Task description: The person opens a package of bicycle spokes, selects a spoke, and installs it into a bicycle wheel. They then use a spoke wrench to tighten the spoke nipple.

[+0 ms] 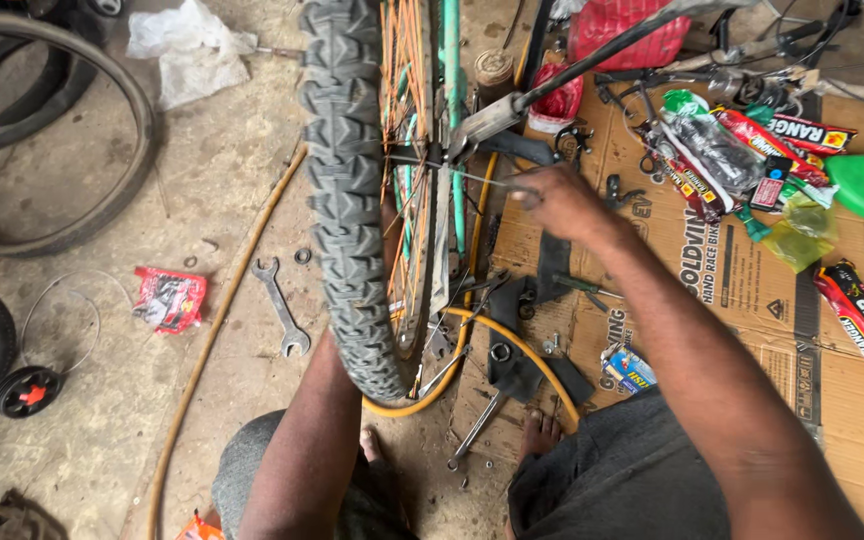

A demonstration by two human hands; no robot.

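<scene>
Head view: knobbly wheel (357, 200) stood upright between the knees, right hand (552, 200) clenched on a thin tool at the axle (432, 158), left hand hidden behind the tyre, grip untellable, spanner (282, 308) lay on floor left of the wheel.

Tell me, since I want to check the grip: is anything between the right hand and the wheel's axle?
Nothing visible: the right hand is already at the axle of the knobby-tyred wheel. The left hand is hidden behind the tyre.
</scene>
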